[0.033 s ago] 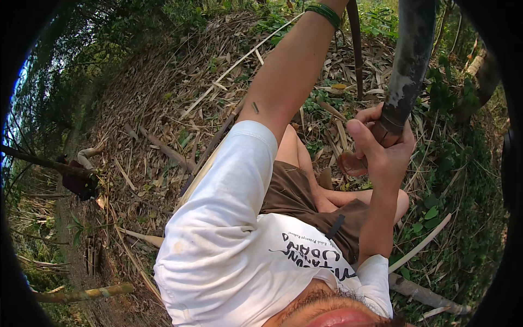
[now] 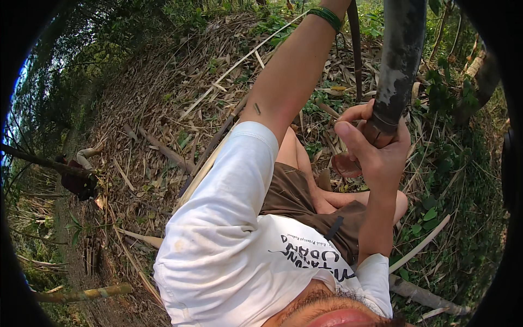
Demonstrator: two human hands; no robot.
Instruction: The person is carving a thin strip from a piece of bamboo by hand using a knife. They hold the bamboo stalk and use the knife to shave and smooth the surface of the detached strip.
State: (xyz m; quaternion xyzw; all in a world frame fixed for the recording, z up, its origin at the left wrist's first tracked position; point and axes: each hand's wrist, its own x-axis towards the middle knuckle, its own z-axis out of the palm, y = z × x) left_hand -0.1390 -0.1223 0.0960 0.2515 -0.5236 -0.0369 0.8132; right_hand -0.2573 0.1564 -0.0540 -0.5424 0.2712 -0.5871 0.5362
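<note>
My right hand (image 2: 376,147) is wrapped round the brown wooden handle (image 2: 376,135) of what looks like a machete. Its broad dark blade (image 2: 400,60), mottled with grey patches, rises from my grip past the top edge. Below my fingers shows a rounded reddish-brown end (image 2: 347,165), seemingly the handle's butt. My left arm (image 2: 289,82) stretches up and out of the picture, a green band (image 2: 326,17) at its wrist; the left hand lies beyond the edge. Beside that wrist a narrow, dark, curved strip (image 2: 355,52) points down toward the ground. Whether my left hand holds it is hidden.
I sit with legs bent, in brown shorts (image 2: 291,191), on ground strewn with dry leaves. Sticks (image 2: 166,150) and a long pale strip (image 2: 234,73) lie to the left. A curved pale stick (image 2: 422,245) and a log (image 2: 425,294) are at the right. A dark object (image 2: 79,185) stands far left.
My right hand and the machete have shifted slightly left, with the blade's base a little lower. My left arm has barely moved.
</note>
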